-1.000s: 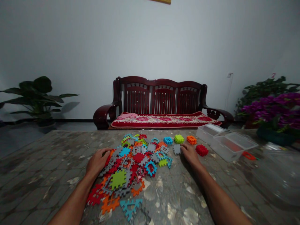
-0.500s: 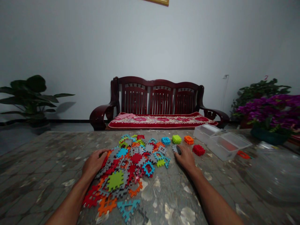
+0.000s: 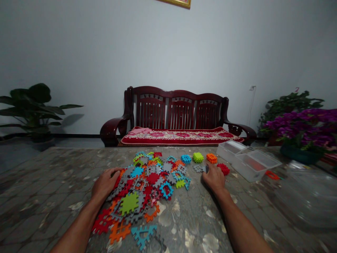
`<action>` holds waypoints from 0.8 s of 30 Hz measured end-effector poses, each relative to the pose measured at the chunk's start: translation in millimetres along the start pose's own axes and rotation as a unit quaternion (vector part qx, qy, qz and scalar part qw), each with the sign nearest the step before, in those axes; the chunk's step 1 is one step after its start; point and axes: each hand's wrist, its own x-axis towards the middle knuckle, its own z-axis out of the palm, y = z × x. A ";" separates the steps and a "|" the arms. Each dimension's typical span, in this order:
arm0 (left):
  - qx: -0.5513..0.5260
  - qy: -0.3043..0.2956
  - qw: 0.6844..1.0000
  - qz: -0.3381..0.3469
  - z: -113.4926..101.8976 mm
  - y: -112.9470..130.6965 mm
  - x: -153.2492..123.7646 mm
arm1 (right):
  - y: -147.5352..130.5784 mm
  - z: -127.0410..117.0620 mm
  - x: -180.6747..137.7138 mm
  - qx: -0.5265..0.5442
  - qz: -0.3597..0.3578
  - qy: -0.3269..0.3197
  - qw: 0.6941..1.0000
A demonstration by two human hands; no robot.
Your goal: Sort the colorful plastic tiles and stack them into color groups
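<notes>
My left hand (image 3: 105,183) rests on the table at the left edge of a pile of toothed plastic interlocking tiles (image 3: 152,178), fingers stretched along it and holding nothing I can see. The pile mixes grey, red, orange, green and blue tiles, some with cut-out middles. My right hand (image 3: 214,177) is right of the pile, thumb and fingers closed on a grey tile mostly hidden by them. Another grey tile (image 3: 197,169) lies flat just left of its fingertips. Around it are a blue stack (image 3: 185,159), a green stack (image 3: 198,157), an orange stack (image 3: 211,158) and a red stack (image 3: 223,169).
An open clear plastic box (image 3: 251,172) stands at the right, with orange showing through it. Beside it lie an orange piece (image 3: 273,175) and a transparent plastic bag (image 3: 310,196). Purple flowers (image 3: 305,126) stand at far right. A wooden bench (image 3: 179,93) is beyond the table.
My right hand has moved a little to the right, toward the red stack, uncovering more of the grey tile on the table. My left hand has stayed in place.
</notes>
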 end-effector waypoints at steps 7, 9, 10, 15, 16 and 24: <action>0.005 -0.007 1.000 0.009 -0.2 0.9 -0.7 | -9.1 0.3 -2.4 0.001 -0.124 -0.011 0.992; 0.008 -0.008 1.000 0.010 -0.4 0.1 -0.1 | -11.2 1.3 -1.4 -0.005 -0.141 -0.027 0.990; 0.008 -0.009 1.000 0.010 -0.4 -0.4 0.3 | -12.4 1.1 -1.1 -0.009 -0.147 -0.032 0.989; 0.006 -0.009 1.000 0.004 -0.4 -1.8 1.8 | -19.1 -4.5 -2.4 -0.030 -0.160 -0.035 0.986; 0.008 -0.009 1.000 0.004 -0.3 -1.7 1.8 | -19.6 -5.4 -2.6 -0.029 -0.149 -0.029 0.988; 0.019 -0.005 1.000 0.005 -1.6 2.0 -0.1 | -8.0 -3.0 1.0 0.020 -0.033 0.009 0.999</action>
